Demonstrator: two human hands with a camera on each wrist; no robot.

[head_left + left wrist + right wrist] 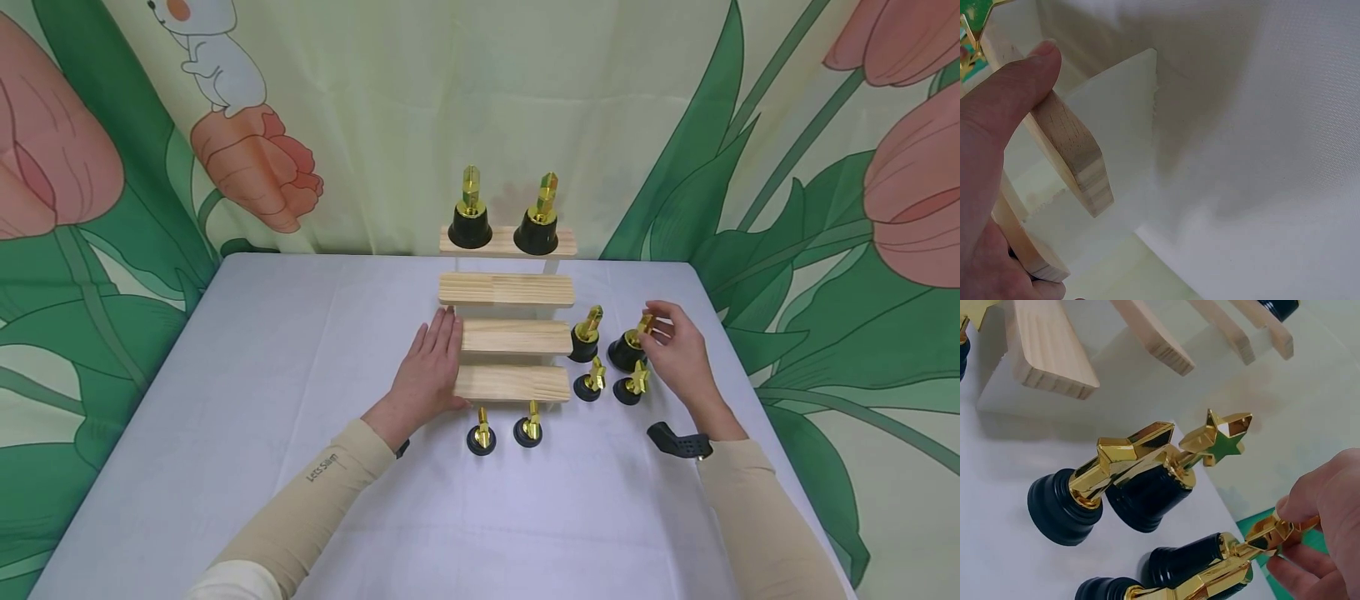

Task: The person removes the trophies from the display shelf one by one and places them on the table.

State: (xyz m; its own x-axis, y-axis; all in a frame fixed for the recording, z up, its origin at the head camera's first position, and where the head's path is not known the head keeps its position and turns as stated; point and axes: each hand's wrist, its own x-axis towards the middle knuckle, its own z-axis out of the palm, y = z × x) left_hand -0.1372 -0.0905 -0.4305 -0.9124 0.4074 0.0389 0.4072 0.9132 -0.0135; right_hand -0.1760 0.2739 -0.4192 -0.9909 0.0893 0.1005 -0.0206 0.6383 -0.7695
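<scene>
Here, right of rack, right hand pinches top of near-upright trophy, base below; left hand, fingers together, touches rack's left side.

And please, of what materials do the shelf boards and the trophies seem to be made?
Shelf boards: wood, pale and matte, as the grain lines suggest; a thin clear coat is possible.
Trophy tops: shiny gold with mirror-like reflections, perhaps plated plastic or metal.
Trophy bases: black, smooth, softly glossy, probably plastic.

Beige sleeves, the left lettered, meet black wristbands
</scene>
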